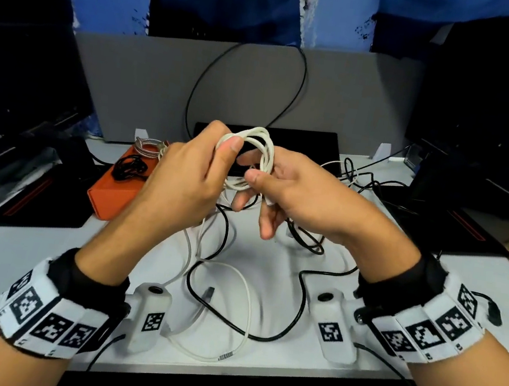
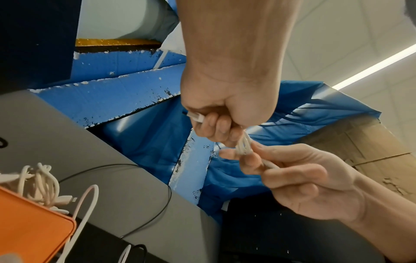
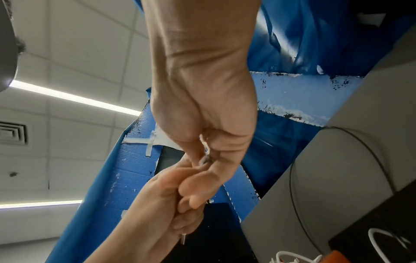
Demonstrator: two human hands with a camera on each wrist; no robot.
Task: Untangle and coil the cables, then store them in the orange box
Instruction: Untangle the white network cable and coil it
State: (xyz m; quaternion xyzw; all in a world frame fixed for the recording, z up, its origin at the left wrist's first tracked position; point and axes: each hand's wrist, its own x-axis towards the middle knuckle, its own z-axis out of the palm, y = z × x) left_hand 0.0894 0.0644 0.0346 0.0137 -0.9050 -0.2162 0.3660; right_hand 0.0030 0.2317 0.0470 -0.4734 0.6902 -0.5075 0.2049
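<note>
white cable coil (image 1: 256,157) sits raised above the desk, pinched by my left hand (image 1: 191,168) at its top; my right hand (image 1: 282,190) grips its lower loops. coiling nearly done; next, tuck the end, carry it to the orange box (image 1: 111,188).

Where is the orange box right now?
In the head view, the orange rectangular box sits on the white table's left side, beyond the left hand, with coiled cables on it.

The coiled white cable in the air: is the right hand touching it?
Touching. In the head view the right hand pinches the coiled white cable between thumb and fingers; the left hand grips it too.
</note>
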